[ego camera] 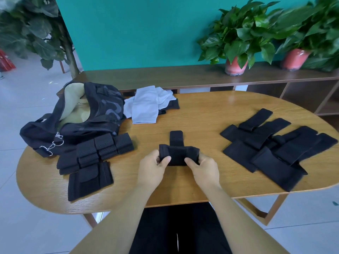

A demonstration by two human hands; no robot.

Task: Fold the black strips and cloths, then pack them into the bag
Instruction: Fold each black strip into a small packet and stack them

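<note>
Your left hand (156, 165) & right hand (202, 165) both pinch folded black strip (178, 154), thumbs on top, fingers curled under its ends; strip held just above desk (201, 110) at front centre, narrow tab sticking out on far side. Folded strips (95, 156) stacked on your left, touching open black bag (82, 114) at desk's far left. Unfolded strips (271, 147) overlap in pile on your right. Light-grey cloths (146, 105) lie just beside bag, at desk's far edge.
</note>
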